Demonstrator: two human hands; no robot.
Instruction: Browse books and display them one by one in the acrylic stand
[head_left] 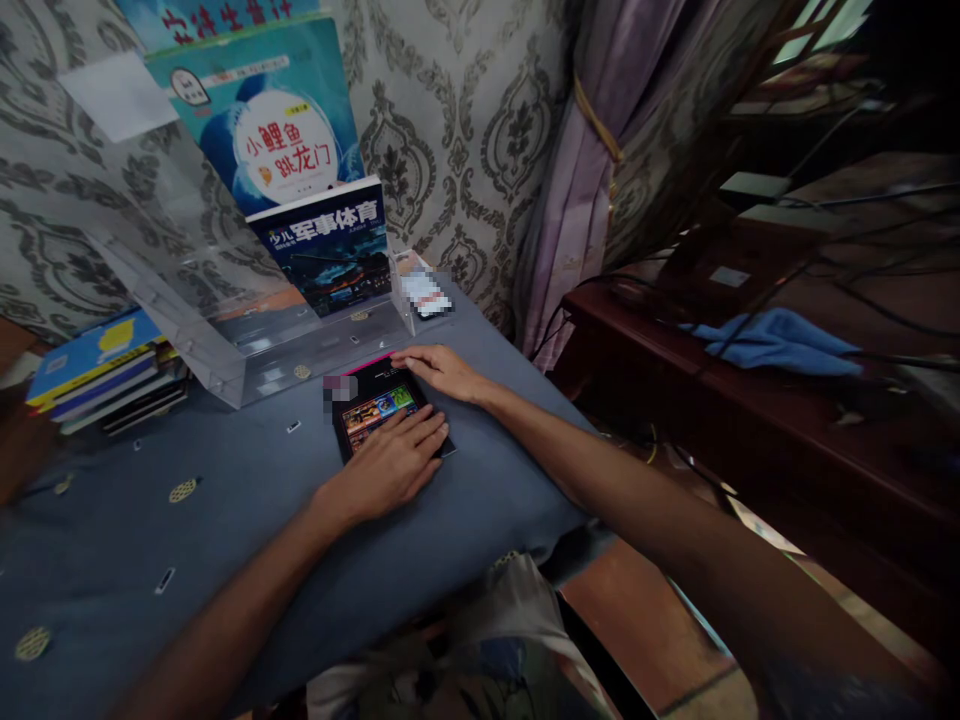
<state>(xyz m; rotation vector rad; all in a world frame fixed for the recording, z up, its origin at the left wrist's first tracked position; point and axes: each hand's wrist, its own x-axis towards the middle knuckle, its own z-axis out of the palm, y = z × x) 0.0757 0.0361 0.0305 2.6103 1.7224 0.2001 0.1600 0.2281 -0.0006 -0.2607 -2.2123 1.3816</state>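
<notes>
- Two contact points on the dark illustrated book [371, 410], which lies on the cloth-covered tabletop [247, 540] in front of the clear acrylic stand [289, 375].
- Left hand [401, 450]: laid palm-down across the lower cover, fingers slightly spread.
- Right hand [442, 372]: at the upper-right corner; blur prevents telling whether its fingers pinch the edge.
- Risk: lifting that corner against palm pressure could crease the cover.
- Risk: uneven pressure could skew the book.
- Risk: pushing forward could jar the stand and its upright books [330, 255].
</notes>
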